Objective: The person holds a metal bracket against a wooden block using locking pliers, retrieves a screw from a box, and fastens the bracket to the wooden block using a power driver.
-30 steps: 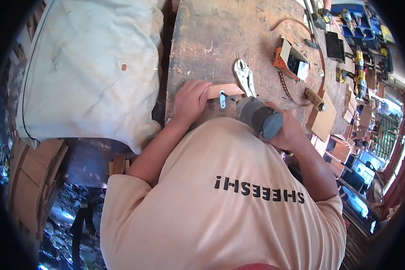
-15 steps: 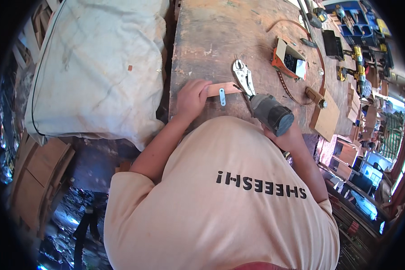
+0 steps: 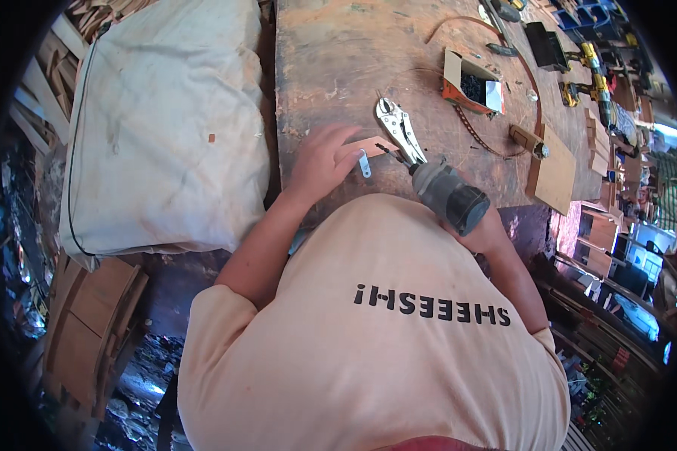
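A short reddish wooden strip [image 3: 374, 143] lies on the workbench, its left end under my left hand [image 3: 323, 161]. The fingers of that hand reach over the strip, and the thumb presses near a small metal plate with holes [image 3: 365, 164] at the strip's near edge. My right hand [image 3: 478, 233] is wrapped round the handle of a dark power drill [image 3: 451, 195]; the body of the drill partly hides the fingers. Its drill bit [image 3: 390, 152] points left, with the tip over the strip's right part. Locking pliers [image 3: 401, 129] lie right behind the bit.
An open box of dark screws [image 3: 474, 86] stands farther back on the workbench [image 3: 338, 68]. To the right are a wooden board [image 3: 555, 169], a curved brown strip [image 3: 538, 98] and yellow drills [image 3: 598, 83]. A cloth-covered stack [image 3: 165, 143] stands left, across a gap.
My left hand has shifted along the strip, its thumb now beside the metal plate. The drill bit has turned and shows more clearly over the strip. The whole view has shifted slightly.
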A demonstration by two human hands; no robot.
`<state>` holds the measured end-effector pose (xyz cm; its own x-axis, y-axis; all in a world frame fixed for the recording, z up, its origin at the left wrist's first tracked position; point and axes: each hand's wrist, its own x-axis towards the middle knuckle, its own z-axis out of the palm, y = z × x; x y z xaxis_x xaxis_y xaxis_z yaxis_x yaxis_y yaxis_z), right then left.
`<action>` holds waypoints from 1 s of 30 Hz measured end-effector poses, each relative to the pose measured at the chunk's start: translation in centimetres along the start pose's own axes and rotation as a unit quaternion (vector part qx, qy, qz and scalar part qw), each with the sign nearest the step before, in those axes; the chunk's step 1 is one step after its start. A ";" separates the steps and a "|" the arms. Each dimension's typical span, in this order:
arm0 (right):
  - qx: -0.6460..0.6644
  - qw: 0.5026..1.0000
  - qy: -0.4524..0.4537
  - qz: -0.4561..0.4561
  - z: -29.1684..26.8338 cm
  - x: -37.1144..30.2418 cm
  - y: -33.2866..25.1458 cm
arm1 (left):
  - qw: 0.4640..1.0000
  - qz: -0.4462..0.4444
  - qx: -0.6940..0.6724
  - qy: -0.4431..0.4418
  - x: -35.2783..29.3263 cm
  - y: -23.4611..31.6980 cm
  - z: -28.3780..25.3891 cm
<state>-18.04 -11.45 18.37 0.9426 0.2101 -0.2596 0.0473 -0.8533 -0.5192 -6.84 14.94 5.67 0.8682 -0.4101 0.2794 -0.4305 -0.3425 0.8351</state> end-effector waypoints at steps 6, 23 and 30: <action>0.065 0.997 -0.017 0.031 -0.7 -0.2 -1.2 | 0.967 -0.026 -0.179 -0.177 2.7 0.4 0.1; 0.074 0.970 0.230 -0.007 0.8 -1.4 5.6 | 0.965 0.029 0.165 -0.200 0.9 -1.4 0.5; 0.058 0.932 0.347 0.087 1.6 0.1 9.9 | 0.973 0.021 0.183 -0.141 -1.5 -0.6 3.2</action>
<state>-17.99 -19.11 11.89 0.9216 -0.3204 0.2193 -0.1250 -0.7797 -0.6136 -8.69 13.03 3.19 0.7683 -0.6276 0.1257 -0.5679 -0.5779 0.5860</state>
